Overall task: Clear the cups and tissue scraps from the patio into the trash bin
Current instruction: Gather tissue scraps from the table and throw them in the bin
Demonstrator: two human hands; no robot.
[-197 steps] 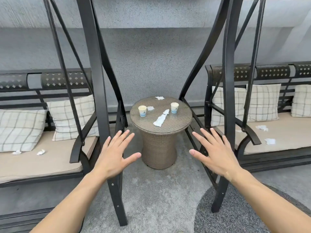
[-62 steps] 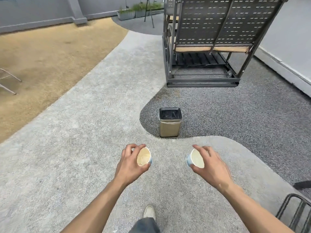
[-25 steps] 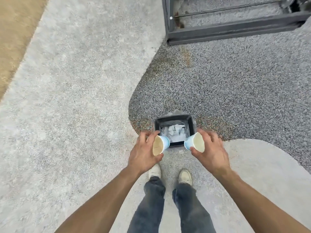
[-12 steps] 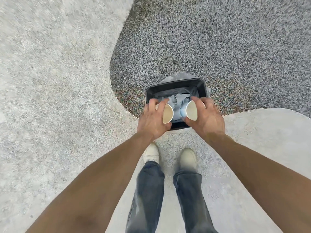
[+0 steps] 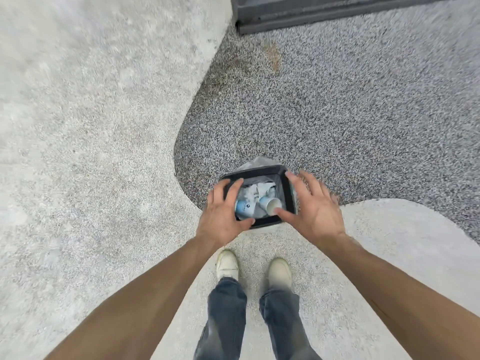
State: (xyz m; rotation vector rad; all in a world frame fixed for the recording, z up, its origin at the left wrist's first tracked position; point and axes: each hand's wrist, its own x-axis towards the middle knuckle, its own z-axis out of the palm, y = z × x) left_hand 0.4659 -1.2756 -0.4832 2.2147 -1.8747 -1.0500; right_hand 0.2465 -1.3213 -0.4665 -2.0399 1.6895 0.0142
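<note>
Both cups, gripped half a second ago, now lie released inside the trash bin (image 5: 287, 188). Left hand (image 5: 225, 211): fingers loosely spread above the bin's near-left rim, holding nothing. Right hand (image 5: 313, 206): fingers splayed wide above the bin's right rim, slightly blurred, likewise empty. Left cup (image 5: 244, 207): on its side against the bin's left wall, blue wall uppermost. Right cup (image 5: 271, 204): tilted, mouth toward the bin's near-right corner, resting on white tissue scraps (image 5: 253, 190) beneath. Shoes (image 5: 227, 263) stand just short of the bin on pale paving; a dark frame (image 5: 298, 11) lies well beyond the bin.

Handling, by judgement: paper cups are light and thin-walled, crushable under a hard squeeze, best held around the mid-wall. Tissue scraps are soft and nearly weightless, best gathered by pinching, and liable to drift if dropped from high above the bin.
</note>
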